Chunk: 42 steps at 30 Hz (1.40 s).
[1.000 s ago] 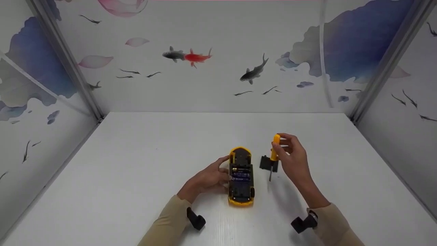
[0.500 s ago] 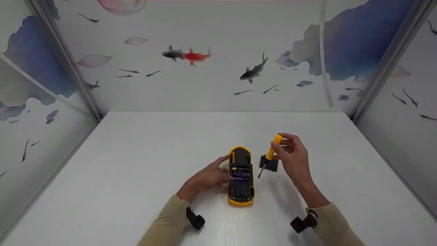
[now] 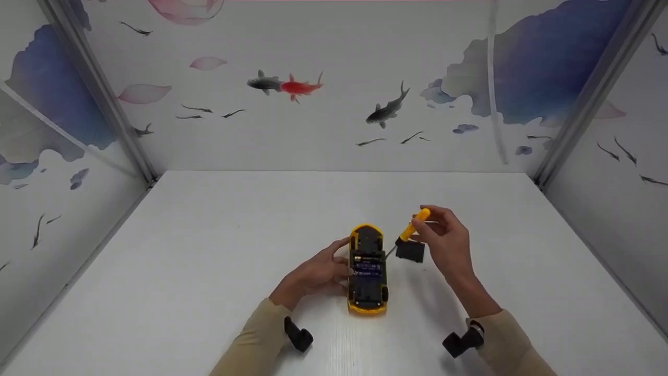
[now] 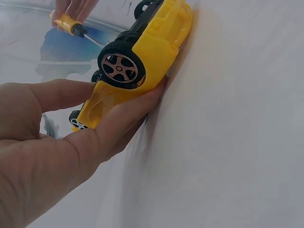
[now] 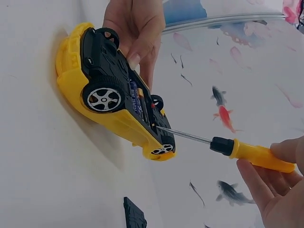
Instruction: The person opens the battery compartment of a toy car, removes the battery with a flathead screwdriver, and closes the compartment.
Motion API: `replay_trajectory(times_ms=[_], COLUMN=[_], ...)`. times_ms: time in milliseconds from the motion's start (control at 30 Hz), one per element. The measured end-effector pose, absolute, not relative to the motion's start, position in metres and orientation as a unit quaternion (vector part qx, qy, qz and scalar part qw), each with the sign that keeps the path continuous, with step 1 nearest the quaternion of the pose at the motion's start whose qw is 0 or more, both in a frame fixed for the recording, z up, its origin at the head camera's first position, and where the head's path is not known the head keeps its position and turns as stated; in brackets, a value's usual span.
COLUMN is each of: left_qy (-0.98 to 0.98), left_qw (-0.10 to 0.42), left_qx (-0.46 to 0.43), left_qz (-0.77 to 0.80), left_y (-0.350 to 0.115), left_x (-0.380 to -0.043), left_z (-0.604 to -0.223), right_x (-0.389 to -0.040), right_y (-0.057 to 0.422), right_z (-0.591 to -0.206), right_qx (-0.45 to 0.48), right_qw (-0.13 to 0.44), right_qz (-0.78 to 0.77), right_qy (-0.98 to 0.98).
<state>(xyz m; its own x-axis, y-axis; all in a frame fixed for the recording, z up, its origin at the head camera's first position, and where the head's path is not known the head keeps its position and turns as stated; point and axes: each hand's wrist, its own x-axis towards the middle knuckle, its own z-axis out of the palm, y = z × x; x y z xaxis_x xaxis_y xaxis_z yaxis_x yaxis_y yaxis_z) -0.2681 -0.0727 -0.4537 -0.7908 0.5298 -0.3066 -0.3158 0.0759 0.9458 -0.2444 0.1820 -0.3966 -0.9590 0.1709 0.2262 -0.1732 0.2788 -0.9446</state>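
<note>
A yellow toy car [image 3: 368, 300] lies upside down on the table, its black underside up and its battery bay uncovered. Several purple batteries [image 3: 368, 267] sit side by side in the bay. My left hand [image 3: 321, 271] grips the car by its left side, thumb and fingers on the yellow body [image 4: 156, 52]. In my right hand [image 3: 446, 240] is a screwdriver [image 5: 259, 154] with a yellow handle, pinched between thumb and fingers. It slants down to the left, and its metal tip is at the edge of the battery bay [image 5: 142, 102].
A black battery cover [image 3: 410, 252] lies on the white table [image 3: 235, 219] just right of the car, under the screwdriver handle. Printed panels with fish [image 3: 386, 109] wall in the table at the back and both sides.
The screwdriver has tilted from nearly upright beside the car to a leftward slant, and its tip has moved left onto the car's bay edge. The left hand and car stay put.
</note>
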Motion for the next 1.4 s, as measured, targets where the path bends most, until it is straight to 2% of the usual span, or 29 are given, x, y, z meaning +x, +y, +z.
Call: replay_trajectory(times_ms=[567,1000,1400], left_qy=[0.689,0.673,0.665], left_qw=[0.296,0.3,0.303], left_qx=[0.094,0.09,0.086], left_qz=[0.655,0.67,0.677], left_y=[-0.074,-0.074,-0.073], left_x=[-0.268,-0.269,-0.267], left_z=[-0.455,-0.455,-0.455], right_x=[-0.24,-0.235,-0.234], right_y=[0.172,0.168,0.166], right_z=[-0.406,-0.403,-0.405], right_qx=[0.013,0.014,0.019], right_qw=[0.169,0.172,0.203], right_qz=[0.599,0.593,0.577], right_qy=[-0.783,-0.786,-0.791])
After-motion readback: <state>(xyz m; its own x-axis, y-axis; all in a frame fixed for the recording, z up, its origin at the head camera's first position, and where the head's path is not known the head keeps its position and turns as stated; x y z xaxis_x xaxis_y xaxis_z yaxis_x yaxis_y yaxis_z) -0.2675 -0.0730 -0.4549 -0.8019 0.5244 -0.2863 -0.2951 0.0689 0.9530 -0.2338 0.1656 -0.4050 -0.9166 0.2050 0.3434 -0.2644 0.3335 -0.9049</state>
